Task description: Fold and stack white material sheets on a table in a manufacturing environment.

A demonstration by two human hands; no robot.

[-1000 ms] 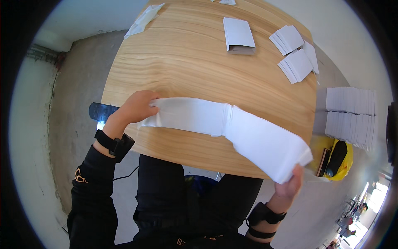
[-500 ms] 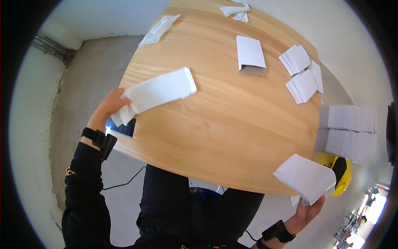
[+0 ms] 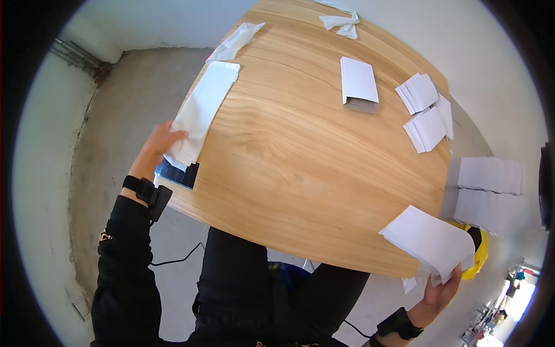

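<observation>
Gripping the near end of a long white folded strip (image 3: 205, 101), thumb on top, the person's left hand (image 3: 161, 144) is at the left edge of the wooden table (image 3: 300, 168), and the strip runs along that edge. From where I stand, the right hand (image 3: 444, 292) is closed on the outer end of a white paper sheaf (image 3: 428, 240), which juts past the table's near right corner. A dark glossy slab (image 3: 179, 174) lies at the table's near left corner, partly under the strip. Toward the table's far right are a white box (image 3: 359, 81) and some white packs (image 3: 425, 130); beyond its right edge, a yellow bag (image 3: 481, 263).
</observation>
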